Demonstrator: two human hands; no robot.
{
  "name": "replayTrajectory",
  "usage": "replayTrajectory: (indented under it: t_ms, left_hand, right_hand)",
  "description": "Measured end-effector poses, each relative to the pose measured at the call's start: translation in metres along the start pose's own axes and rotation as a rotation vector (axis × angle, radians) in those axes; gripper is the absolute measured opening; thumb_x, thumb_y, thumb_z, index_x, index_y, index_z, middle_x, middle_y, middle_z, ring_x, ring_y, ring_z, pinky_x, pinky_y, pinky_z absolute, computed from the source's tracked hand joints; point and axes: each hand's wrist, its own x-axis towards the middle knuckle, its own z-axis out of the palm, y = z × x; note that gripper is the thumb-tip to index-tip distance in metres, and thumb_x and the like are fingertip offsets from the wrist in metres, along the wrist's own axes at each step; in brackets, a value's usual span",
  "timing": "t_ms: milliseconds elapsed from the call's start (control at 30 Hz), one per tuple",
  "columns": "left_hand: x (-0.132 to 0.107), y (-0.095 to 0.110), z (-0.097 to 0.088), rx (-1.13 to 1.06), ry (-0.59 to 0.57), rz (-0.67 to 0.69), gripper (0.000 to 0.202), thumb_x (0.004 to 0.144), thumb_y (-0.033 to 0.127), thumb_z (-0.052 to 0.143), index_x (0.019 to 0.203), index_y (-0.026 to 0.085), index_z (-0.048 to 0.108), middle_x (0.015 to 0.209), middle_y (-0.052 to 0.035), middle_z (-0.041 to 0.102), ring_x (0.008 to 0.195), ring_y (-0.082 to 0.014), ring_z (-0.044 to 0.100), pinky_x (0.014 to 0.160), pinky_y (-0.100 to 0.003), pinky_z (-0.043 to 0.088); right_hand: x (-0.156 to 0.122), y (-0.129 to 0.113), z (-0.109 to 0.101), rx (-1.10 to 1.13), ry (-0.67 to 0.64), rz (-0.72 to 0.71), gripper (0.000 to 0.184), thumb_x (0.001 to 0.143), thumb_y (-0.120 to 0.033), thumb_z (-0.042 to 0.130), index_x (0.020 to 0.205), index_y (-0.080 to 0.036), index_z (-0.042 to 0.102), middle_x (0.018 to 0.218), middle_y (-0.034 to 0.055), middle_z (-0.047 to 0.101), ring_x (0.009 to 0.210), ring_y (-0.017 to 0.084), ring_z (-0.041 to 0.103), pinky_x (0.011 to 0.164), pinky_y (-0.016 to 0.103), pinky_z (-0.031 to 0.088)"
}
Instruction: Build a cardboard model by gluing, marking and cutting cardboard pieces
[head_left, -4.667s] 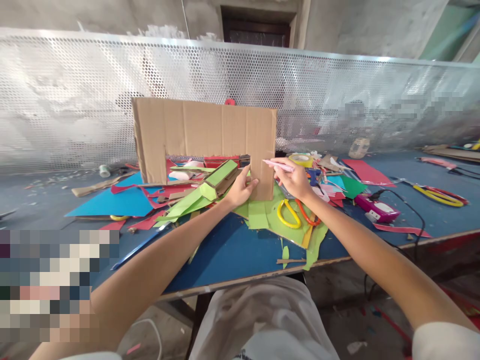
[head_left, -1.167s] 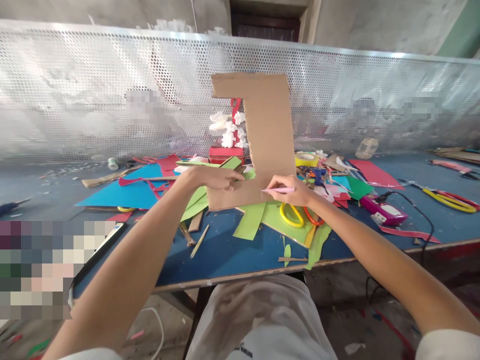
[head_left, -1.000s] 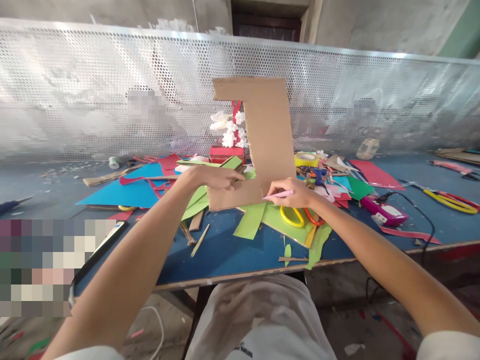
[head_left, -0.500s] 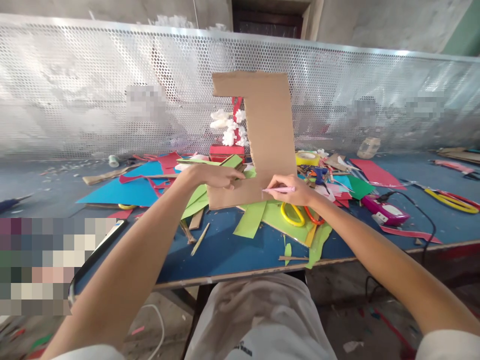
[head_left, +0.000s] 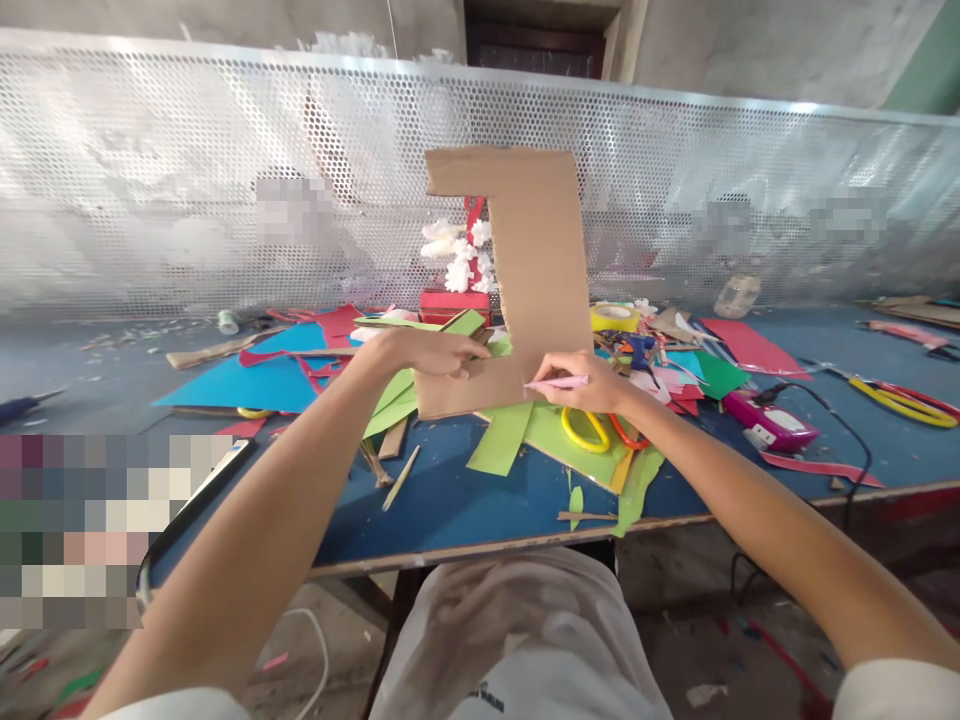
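A large brown piece of cardboard [head_left: 541,250], cut with one arm at its top left and another at its bottom left, stands tilted up in front of me. My left hand [head_left: 435,355] is at its lower left arm, thumb on the front face and fingers at the upper edge, holding it. In my right hand [head_left: 581,378] a pink pen [head_left: 559,382] is pinched, its tip touching the cardboard's lower part. Green paper pieces [head_left: 501,440] lie under the cardboard. Yellow scissor handles [head_left: 585,430] show just below my right hand.
A red box with white flowers [head_left: 454,305] stands behind the cardboard. Blue card [head_left: 247,375] lies on the left; yellow tape [head_left: 615,317], a magenta device with a cord [head_left: 772,420] and yellow-red pliers [head_left: 911,400] are on the right. A perforated metal panel [head_left: 187,180] backs the table.
The cardboard's top has dipped very slightly. My hands keep nearly the same place, and the pen tip remains at the cardboard.
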Motion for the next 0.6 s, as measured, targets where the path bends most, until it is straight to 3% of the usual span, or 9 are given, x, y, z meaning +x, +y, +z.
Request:
replayTrajectory:
  t_ms: [100,300,500,600]
  left_hand:
    - [-0.0018,0.0027,-0.0006,0.01,-0.017,-0.028,0.079,0.082,0.039,0.069,0.161,0.03,0.067,0.165,-0.0125,0.069,0.142,-0.0409,0.067,0.113,-0.044,0.053]
    - [-0.0016,0.0018,-0.0009,0.032,-0.029,-0.01,0.08,0.086,0.039,0.067,0.165,0.03,0.063,0.163,-0.0115,0.071,0.14,-0.0376,0.069,0.113,-0.041,0.053]
    - [-0.0007,-0.0015,-0.0002,0.063,-0.002,0.004,0.08,0.087,0.039,0.066,0.166,0.03,0.062,0.171,-0.0112,0.065,0.145,-0.0365,0.065,0.114,-0.039,0.052]
    - [-0.0014,0.001,-0.0015,0.055,-0.033,0.021,0.074,0.087,0.037,0.064,0.161,0.028,0.065,0.162,-0.0118,0.071,0.138,-0.0348,0.069,0.112,-0.038,0.053]
  right_hand:
    - [-0.0006,0.0002,-0.001,-0.027,-0.061,-0.022,0.016,0.094,-0.036,0.075,0.093,-0.022,0.08,0.089,0.0043,0.085,0.076,0.018,0.073,0.069,0.029,0.047]
    - [-0.0016,-0.0035,-0.0005,0.035,0.077,0.022,0.019,0.1,-0.039,0.071,0.103,-0.021,0.078,0.094,0.0053,0.085,0.077,0.017,0.073,0.072,0.03,0.049]
    - [-0.0003,-0.001,-0.0018,-0.048,-0.066,-0.024,0.015,0.095,-0.037,0.076,0.094,-0.022,0.081,0.092,0.0053,0.084,0.08,0.019,0.073,0.073,0.03,0.047]
    - [-0.0005,-0.0021,-0.0002,-0.009,0.007,0.021,0.02,0.099,-0.04,0.073,0.098,-0.021,0.079,0.093,0.0055,0.084,0.077,0.017,0.072,0.071,0.029,0.047]
